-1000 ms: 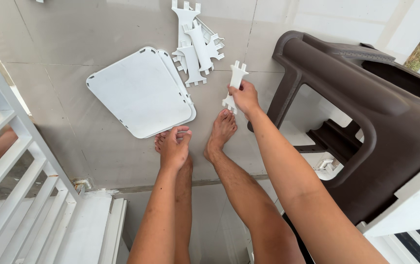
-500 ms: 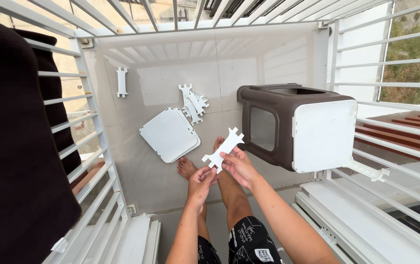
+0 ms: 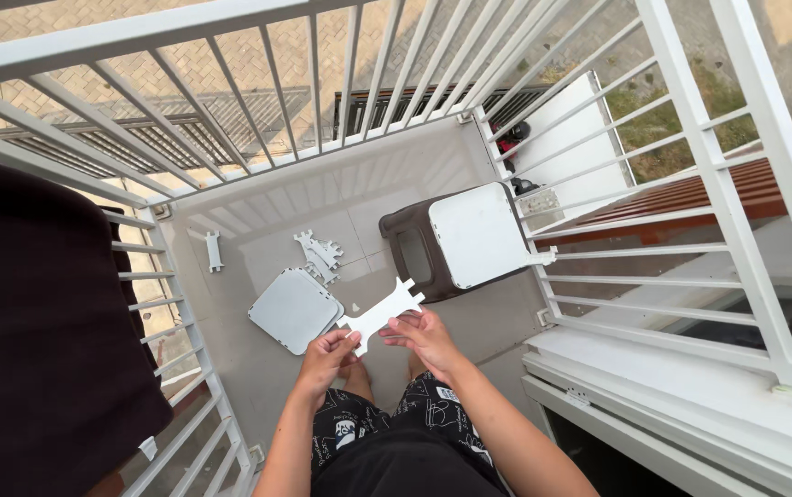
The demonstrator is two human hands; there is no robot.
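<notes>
A flat white notched panel piece (image 3: 380, 317) is held up in front of the body by both hands, well above the pale tiled balcony floor (image 3: 387, 198), with its long axis tilted from lower left to upper right. The left hand (image 3: 327, 352) is closed on the lower left end of the piece, thumb on top and fingers curled beneath. The right hand (image 3: 424, 333) is closed on the middle of the piece's lower edge, its fingertips pinching the edge. On the floor below, rounded white square panels (image 3: 293, 309) are seen lying flat in a stack, and just beyond them a small heap of white notched parts (image 3: 320, 252) is gathered. A single narrow white piece (image 3: 214, 250) is lying apart, near the left railing. To the right of the hands, a dark brown plastic stool (image 3: 412, 241) is lying on its side with a white square panel (image 3: 479, 233) against it. The space is enclosed by a white metal railing (image 3: 313, 83), and a dark cloth (image 3: 37, 331) is draped over it at the left
</notes>
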